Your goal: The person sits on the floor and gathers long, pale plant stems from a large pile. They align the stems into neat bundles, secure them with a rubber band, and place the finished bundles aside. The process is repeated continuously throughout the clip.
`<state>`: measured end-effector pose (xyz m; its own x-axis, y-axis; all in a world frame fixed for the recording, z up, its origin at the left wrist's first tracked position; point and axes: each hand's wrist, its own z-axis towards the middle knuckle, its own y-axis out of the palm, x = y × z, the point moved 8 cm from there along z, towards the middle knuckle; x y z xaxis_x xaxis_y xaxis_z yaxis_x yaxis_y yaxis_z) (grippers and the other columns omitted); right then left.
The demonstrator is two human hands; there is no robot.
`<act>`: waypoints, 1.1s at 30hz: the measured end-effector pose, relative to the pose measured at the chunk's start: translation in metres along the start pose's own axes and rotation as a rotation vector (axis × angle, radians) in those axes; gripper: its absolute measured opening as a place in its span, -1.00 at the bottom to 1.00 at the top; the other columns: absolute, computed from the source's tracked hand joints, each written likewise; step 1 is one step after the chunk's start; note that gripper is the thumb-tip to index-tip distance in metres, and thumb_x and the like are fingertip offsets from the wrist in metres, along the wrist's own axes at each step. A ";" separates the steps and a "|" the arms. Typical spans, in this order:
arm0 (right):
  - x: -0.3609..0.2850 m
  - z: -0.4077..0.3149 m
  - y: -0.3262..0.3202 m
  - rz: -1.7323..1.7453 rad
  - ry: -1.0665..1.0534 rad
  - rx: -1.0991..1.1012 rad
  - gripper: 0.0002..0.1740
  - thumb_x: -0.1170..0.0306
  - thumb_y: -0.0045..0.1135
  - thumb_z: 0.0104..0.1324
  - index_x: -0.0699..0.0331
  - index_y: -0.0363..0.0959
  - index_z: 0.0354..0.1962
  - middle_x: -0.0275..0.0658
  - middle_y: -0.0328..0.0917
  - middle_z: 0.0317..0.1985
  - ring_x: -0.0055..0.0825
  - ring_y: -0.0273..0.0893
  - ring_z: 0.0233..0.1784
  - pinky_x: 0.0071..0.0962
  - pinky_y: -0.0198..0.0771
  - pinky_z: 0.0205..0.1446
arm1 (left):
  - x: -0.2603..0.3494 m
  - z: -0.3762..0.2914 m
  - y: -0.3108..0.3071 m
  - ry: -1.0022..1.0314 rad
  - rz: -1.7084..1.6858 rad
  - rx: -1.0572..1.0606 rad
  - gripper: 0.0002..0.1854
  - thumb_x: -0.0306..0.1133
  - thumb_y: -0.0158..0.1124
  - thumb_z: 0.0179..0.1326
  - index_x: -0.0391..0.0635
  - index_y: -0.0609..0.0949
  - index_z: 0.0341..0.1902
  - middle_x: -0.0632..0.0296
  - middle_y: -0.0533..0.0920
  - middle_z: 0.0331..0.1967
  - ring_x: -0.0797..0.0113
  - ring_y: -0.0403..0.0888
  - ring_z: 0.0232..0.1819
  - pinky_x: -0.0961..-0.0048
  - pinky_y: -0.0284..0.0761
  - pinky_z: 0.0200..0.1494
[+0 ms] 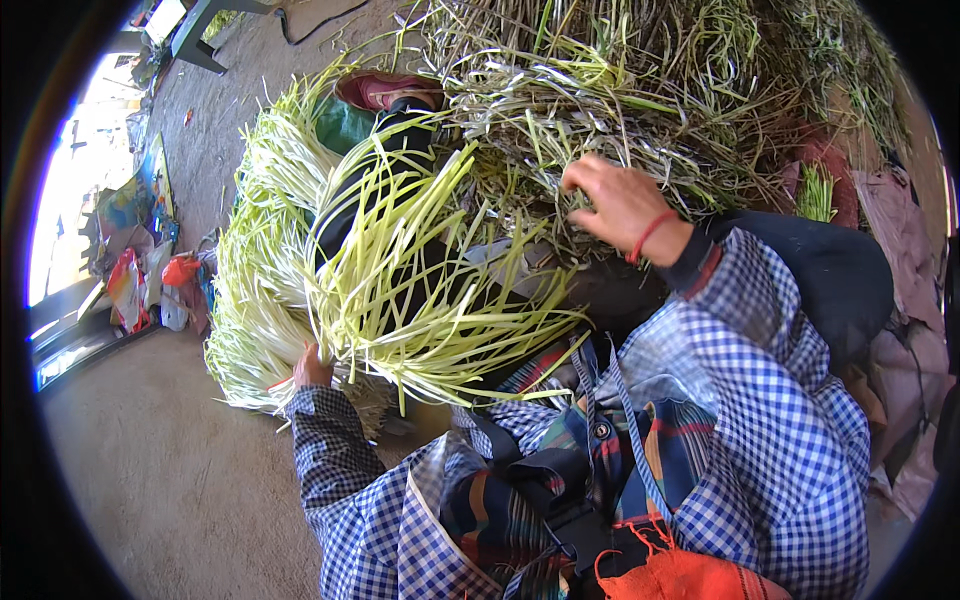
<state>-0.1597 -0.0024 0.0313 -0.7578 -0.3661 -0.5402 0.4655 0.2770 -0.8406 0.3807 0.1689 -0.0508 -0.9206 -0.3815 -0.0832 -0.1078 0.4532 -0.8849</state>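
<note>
My left hand (311, 369) grips a loose bunch of long pale yellow-green leaves (420, 315), which look like blanched chives. The leaves fan out to the right across my dark-trousered legs. Beyond that hand, a large heap of similar pale stalks (262, 285) lies in layers on the left. My right hand (619, 202), with a red band at the wrist, hovers by a tangled pile of withered stalks and leaves (600, 120). Its fingers are bent and apart from the thumb, and nothing shows between them.
A green plastic sheet or bag (341, 124) shows beside my shoe (382, 90). A small bundle of cut green stalks (816, 193) sits at the right near pinkish sheeting (892, 247). Plastic bags (176, 274) lie at the left by the doorway. A grey plastic stool (199, 41) stands at the upper left.
</note>
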 end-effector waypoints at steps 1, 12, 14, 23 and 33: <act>-0.023 -0.005 -0.007 0.146 -0.087 0.035 -0.81 0.25 0.08 0.09 0.16 0.40 -0.38 -0.19 0.47 -0.34 -0.26 0.51 -0.33 -0.29 0.42 -0.31 | -0.003 0.001 0.001 -0.017 0.023 -0.003 -0.68 -0.34 0.27 -0.04 -0.13 0.49 -0.18 -0.08 0.57 -0.22 -0.06 0.52 -0.15 0.12 0.42 -0.09; -0.133 -0.004 0.091 0.104 -0.276 -0.254 -0.82 0.40 -0.01 0.01 0.31 0.50 -0.46 -0.12 0.54 -0.59 -0.19 0.56 -0.45 -0.25 0.45 -0.41 | -0.003 0.000 0.001 0.047 0.024 0.041 -0.67 -0.25 0.24 -0.02 -0.16 0.49 -0.19 -0.14 0.57 -0.27 -0.10 0.53 -0.17 0.10 0.42 -0.11; -0.138 -0.004 0.097 0.114 -0.338 -0.215 -0.81 0.42 -0.03 0.02 0.32 0.49 -0.43 -0.11 0.53 -0.60 -0.18 0.56 -0.47 -0.24 0.44 -0.43 | 0.000 -0.001 0.001 0.050 0.031 0.002 -0.72 -0.30 0.19 0.00 -0.15 0.50 -0.20 -0.14 0.57 -0.27 -0.12 0.52 -0.16 0.09 0.41 -0.11; -0.103 0.017 0.136 0.017 -0.162 -0.371 -0.78 0.38 -0.06 0.13 0.26 0.55 -0.38 -0.10 0.58 -0.46 -0.21 0.58 -0.40 -0.24 0.44 -0.43 | 0.011 -0.002 -0.001 0.052 0.017 0.009 -0.62 -0.04 0.18 0.06 -0.06 0.55 -0.18 -0.11 0.59 -0.31 -0.11 0.55 -0.21 0.08 0.44 -0.17; 0.052 0.029 0.045 -0.045 0.240 -0.317 -0.57 0.09 0.11 0.16 0.21 0.35 -0.16 -0.10 0.53 -0.37 -0.23 0.54 -0.24 -0.21 0.42 -0.18 | 0.009 0.000 0.001 0.066 0.028 0.002 -0.68 -0.18 0.20 0.05 -0.02 0.53 -0.12 -0.13 0.59 -0.30 -0.11 0.55 -0.22 0.10 0.46 -0.14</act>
<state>-0.1648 -0.0351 -0.0355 -0.8771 -0.1767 -0.4467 0.2933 0.5395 -0.7893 0.3722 0.1663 -0.0527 -0.9462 -0.3142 -0.0777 -0.0806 0.4612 -0.8837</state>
